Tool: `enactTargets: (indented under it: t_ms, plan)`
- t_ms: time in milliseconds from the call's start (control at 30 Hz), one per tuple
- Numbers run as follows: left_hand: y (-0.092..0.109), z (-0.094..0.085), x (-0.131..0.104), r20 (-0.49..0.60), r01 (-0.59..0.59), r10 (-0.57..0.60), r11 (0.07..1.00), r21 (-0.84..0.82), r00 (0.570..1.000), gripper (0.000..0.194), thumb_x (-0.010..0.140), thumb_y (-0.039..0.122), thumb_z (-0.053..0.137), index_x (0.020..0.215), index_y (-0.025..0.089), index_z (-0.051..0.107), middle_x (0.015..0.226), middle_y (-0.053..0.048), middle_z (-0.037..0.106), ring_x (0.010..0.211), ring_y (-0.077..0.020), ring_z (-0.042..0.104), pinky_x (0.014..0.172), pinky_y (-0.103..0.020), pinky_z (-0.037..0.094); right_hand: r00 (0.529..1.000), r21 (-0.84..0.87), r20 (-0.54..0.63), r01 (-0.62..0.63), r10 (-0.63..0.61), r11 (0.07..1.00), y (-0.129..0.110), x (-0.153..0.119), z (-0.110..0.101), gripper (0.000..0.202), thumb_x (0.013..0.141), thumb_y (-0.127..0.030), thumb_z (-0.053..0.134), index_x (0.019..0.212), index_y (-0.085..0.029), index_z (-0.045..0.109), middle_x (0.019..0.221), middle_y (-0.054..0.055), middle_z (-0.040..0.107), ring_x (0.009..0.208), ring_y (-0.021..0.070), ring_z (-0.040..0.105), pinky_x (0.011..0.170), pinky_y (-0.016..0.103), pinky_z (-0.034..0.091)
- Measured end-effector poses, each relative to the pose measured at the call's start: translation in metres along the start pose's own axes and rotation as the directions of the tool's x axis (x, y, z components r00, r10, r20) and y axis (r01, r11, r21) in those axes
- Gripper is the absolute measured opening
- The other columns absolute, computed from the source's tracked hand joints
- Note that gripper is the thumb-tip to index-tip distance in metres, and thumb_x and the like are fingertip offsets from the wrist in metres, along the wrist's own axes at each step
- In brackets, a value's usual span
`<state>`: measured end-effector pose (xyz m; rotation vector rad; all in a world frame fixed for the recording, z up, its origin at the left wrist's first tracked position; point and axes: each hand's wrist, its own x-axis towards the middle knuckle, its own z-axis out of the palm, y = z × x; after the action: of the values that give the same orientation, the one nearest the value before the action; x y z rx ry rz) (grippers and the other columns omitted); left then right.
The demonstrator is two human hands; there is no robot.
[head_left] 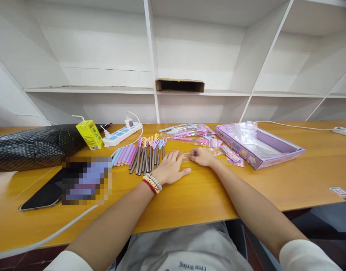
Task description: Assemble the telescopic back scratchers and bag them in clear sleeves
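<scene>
My left hand (170, 166) lies flat on the table, fingers stretched forward and thumb out, its fingertips at the near end of a clear plastic bag (185, 157). My right hand (202, 156) is closed, its curled fingers pinching the other part of that bag. Just left of my left hand lies a row of metal rods with small claw heads (146, 156), like back scratchers, in purple, yellow and blue. Beside them are several coloured tube handles (124, 154). Beyond my hands sit bagged pink and blue back scratchers (190, 130) and small printed cards (233, 155).
A purple box tray (277, 163) with plastic bags in it stands at the right. At the left are a yellow drink carton (90, 134), a white power strip (123, 134), a black wrapped bundle (34, 145) and a dark phone (46, 188). White shelves rise behind.
</scene>
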<state>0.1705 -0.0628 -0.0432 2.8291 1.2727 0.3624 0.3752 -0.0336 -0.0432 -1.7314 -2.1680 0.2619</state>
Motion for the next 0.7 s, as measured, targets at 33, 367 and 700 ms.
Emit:
enactTargets:
  t_ms: [33,367,700]
  plan:
    - [-0.001,0.000,0.000,0.016,0.008,-0.008,1.000,0.000,1.000,0.076,0.084,0.066,0.026,0.140,0.016,0.032,0.145,-0.018,0.031,0.135,-0.0298,0.026,0.107,-0.045,0.023,1.000,-0.003,0.004,0.010,-0.010,1.000,0.000,-0.001,0.000,0.017,0.075,-0.037,0.056,0.073,-0.020,0.061,0.075,0.003,0.067,0.068,0.0157,0.057,0.058,0.025,0.033]
    - [-0.008,-0.008,0.000,0.039,0.058,-0.061,0.996,0.074,0.997,0.070,0.083,0.066,0.030,0.130,0.017,0.050,0.141,-0.018,0.039,0.132,-0.0316,0.031,0.107,-0.051,0.018,0.994,0.126,-0.018,0.110,-0.109,0.986,-0.008,-0.004,0.002,0.017,0.077,-0.035,0.057,0.074,-0.019,0.061,0.073,0.002,0.066,0.063,0.0127,0.055,0.058,0.023,0.034]
    - [-0.006,-0.010,0.003,0.058,-0.118,0.118,0.993,-0.001,0.991,0.058,0.088,0.056,0.033,0.130,0.018,0.047,0.134,-0.012,0.048,0.126,-0.0244,0.040,0.104,-0.039,0.027,0.969,0.221,-0.235,0.125,-0.071,0.967,-0.001,0.000,-0.002,0.012,0.075,-0.026,0.053,0.070,-0.016,0.058,0.064,0.000,0.061,0.058,0.0105,0.051,0.057,0.022,0.036]
